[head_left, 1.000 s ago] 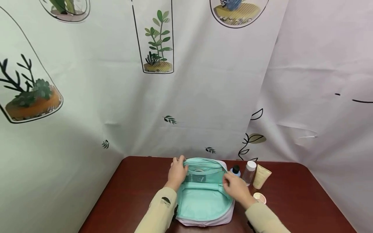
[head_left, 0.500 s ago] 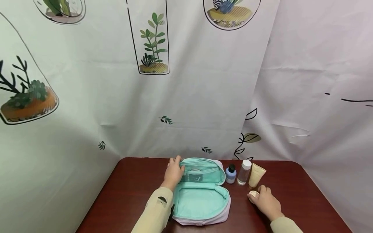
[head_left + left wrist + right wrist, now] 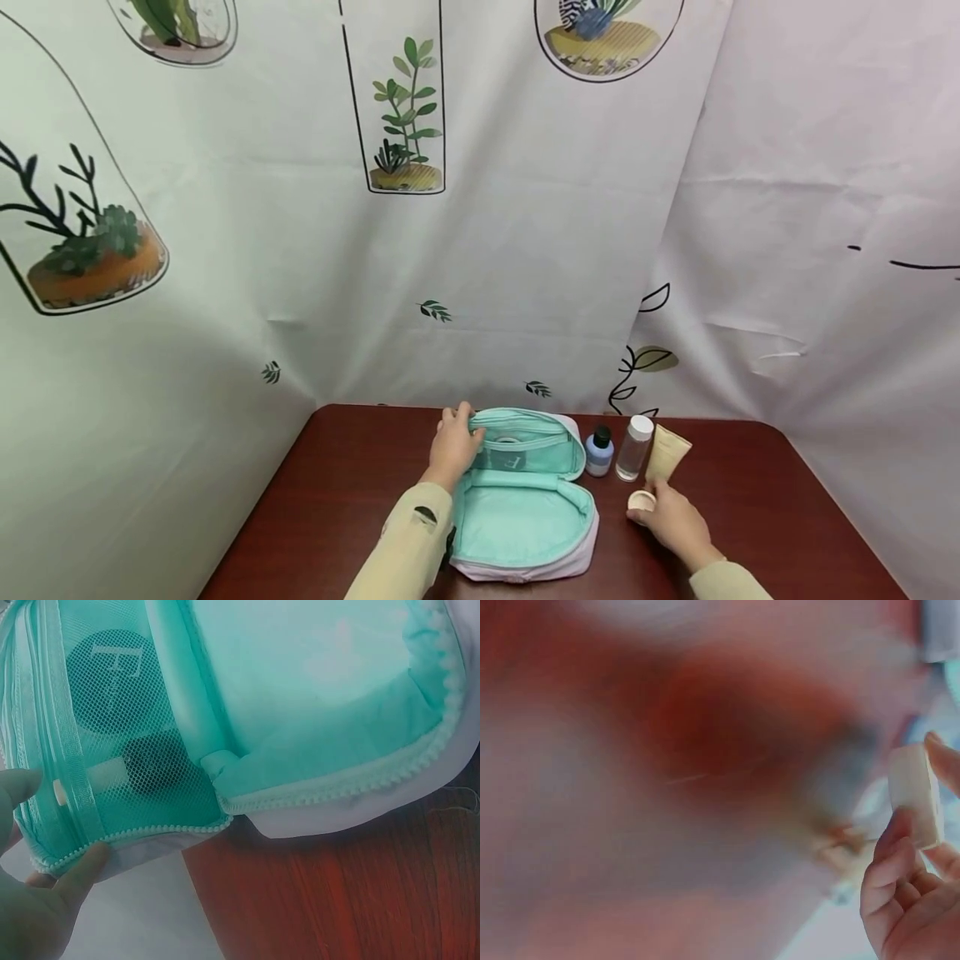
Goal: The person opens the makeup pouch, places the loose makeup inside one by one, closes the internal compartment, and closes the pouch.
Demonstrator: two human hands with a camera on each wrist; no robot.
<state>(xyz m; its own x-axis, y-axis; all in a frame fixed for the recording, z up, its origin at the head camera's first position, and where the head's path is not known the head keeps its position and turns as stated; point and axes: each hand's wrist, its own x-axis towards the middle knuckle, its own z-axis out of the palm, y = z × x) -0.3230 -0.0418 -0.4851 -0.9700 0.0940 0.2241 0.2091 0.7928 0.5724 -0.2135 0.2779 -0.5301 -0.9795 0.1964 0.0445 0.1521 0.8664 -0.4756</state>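
A toiletry bag [image 3: 525,525] with mint-green lining lies unzipped, its lid folded back. At the lid's left edge, my left hand [image 3: 453,446] grips the rim between thumb and fingers. Through the lid's mesh pocket, the left wrist view shows a round item [image 3: 112,682] marked with a large F and a small piece with a dark end [image 3: 157,763]. Right of the bag, my right hand [image 3: 681,525] pinches a small pale round cream jar [image 3: 641,501] by its sides. The right wrist view shows the jar's pale side [image 3: 911,787] between thumb and fingers.
Behind the right hand stand a blue bottle [image 3: 599,456] with a black cap, a clear bottle [image 3: 634,450] with a white cap and a cream-coloured tube [image 3: 667,452]. A patterned cloth [image 3: 487,250] hangs behind the dark red table [image 3: 360,467].
My right hand has left the bag lid's right edge, moved right to the cream jar and taken hold of it. The left hand has stayed at the lid.
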